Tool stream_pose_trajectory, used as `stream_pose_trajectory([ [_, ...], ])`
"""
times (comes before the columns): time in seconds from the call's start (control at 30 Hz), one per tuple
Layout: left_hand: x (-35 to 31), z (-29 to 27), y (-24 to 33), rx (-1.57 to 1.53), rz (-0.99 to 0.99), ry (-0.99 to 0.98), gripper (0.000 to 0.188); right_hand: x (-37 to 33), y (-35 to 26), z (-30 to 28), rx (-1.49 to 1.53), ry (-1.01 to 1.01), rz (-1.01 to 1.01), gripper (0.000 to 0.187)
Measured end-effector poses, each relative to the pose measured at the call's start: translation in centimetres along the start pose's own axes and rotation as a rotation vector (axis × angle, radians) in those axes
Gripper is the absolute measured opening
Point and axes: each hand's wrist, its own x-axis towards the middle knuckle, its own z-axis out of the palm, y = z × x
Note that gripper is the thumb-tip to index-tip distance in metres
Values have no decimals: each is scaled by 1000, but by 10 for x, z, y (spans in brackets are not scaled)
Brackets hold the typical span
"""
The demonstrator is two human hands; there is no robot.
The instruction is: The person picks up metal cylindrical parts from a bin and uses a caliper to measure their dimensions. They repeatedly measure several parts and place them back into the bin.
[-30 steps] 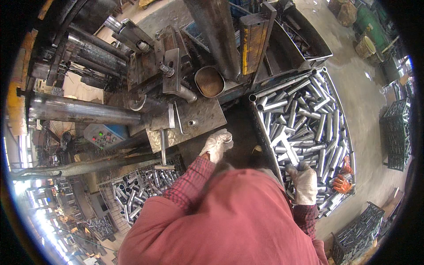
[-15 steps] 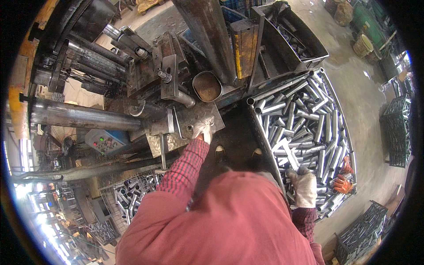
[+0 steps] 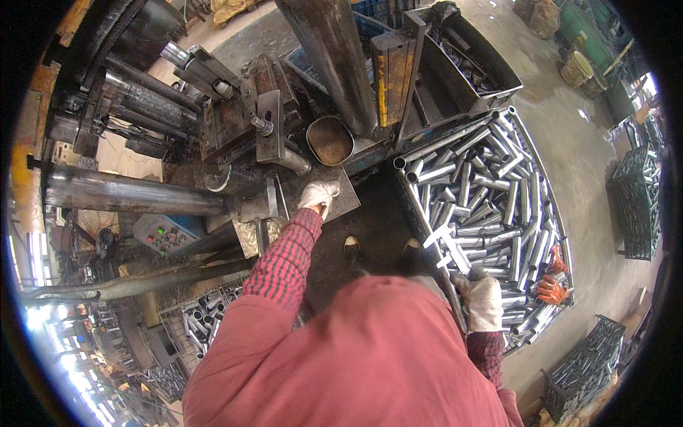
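My left hand, in a whitish work glove, is over the flat metal plate at the machine's edge. Its fingers look bent together; whatever they may hold is hidden. Beyond it stands an open rounded metal cup. On the right, my right hand, also in a pale soiled glove, is at the near left part of a large bin of shiny metal tubes. Its fingers are closed around the near end of a bright metal tube. That tube lies against another bright piece beside the bin wall.
Orange gloves lie on the tubes at the bin's right edge. A control box with buttons and a thick steel cylinder are at left. Dark trays stand beyond the bin. Crates of tubes stand on the floor at right.
My left hand has drawn slightly left and its fingers look more bent. My right hand has shifted a little left, with the bright tube at its fingertips.
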Motion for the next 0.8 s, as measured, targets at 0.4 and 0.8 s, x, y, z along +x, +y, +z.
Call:
stream_pose_trajectory([
  [0.4,-71,-39,118,1047,293,245,36,-11,-47,-12,-13,-50,-104,45],
  [0.8,-184,121,99,4,-141,-227,47,12,-24,-20,-147,-144,-51,55],
])
